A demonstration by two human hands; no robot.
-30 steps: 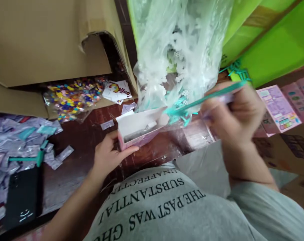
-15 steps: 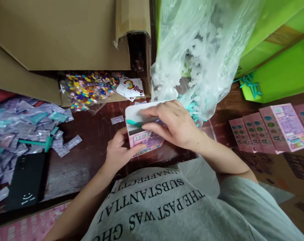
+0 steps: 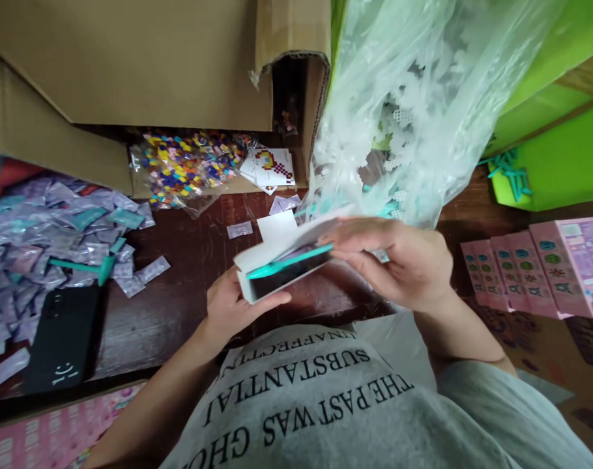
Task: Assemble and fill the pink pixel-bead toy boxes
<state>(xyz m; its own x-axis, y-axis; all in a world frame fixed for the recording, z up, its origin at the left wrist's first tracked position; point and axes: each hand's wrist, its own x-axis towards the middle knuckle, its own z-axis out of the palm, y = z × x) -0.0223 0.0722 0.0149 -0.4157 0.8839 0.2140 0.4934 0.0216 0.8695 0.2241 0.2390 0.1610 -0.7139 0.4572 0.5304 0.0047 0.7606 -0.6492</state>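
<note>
Tilted in front of my chest is a small cardboard box, its open side facing me and its white flaps up. My left hand grips its left end, thumb along the near edge. A teal stick-shaped tool lies lengthwise in the opening, beside something flat and purplish that is partly hidden. At the right end of the box, my right hand is closed, with thumb and fingers on the flap and edge near the stick's tip. Its fingertips are partly hidden.
Small lilac packets pile up at left, with a teal tool and a black phone. Behind are a bag of colourful beads, pattern cards and a plastic bag of white pieces. Pink boxes stand at right.
The box has turned so that its opening faces me and its printed side no longer shows. My right hand has moved from above the opening to the box's right end.
</note>
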